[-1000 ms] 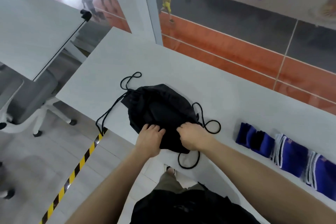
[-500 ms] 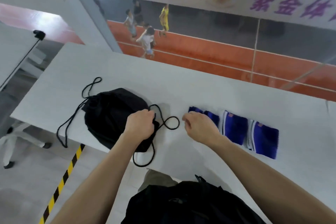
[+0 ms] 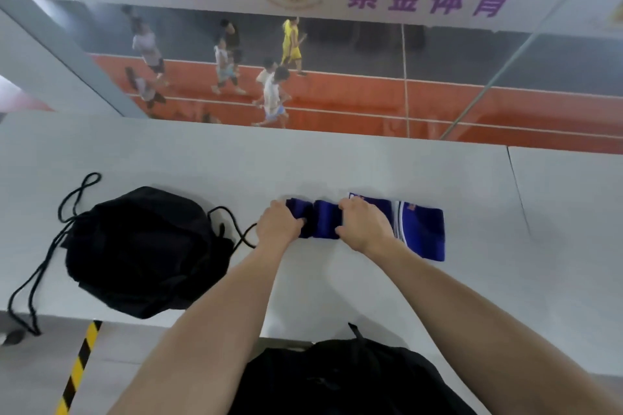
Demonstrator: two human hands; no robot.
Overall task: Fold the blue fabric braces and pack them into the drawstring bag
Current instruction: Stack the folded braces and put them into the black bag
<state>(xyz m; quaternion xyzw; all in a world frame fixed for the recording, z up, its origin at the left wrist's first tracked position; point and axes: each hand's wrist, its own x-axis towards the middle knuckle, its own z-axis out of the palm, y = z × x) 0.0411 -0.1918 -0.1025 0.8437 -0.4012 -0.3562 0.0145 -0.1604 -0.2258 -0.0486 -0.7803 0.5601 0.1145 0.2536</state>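
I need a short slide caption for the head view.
Both hands, left hand and right hand, grip a blue brace beside the black drawstring bag.

Two bare hands, the left hand point(image 3: 279, 224) and right hand point(image 3: 362, 226), grip a blue brace point(image 3: 325, 221) on a white table point(image 3: 303, 162). A black drawstring bag point(image 3: 141, 249) lies left; another brace point(image 3: 423, 232) lies right.

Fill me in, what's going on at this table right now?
A person is working on the white table. Both hands are on the leftmost of the blue fabric braces: the left hand grips its left end, the right hand its right end. More blue braces lie just to the right. The black drawstring bag sits untouched to the left, cords trailing off the table edge. No brace can be seen going in yet.
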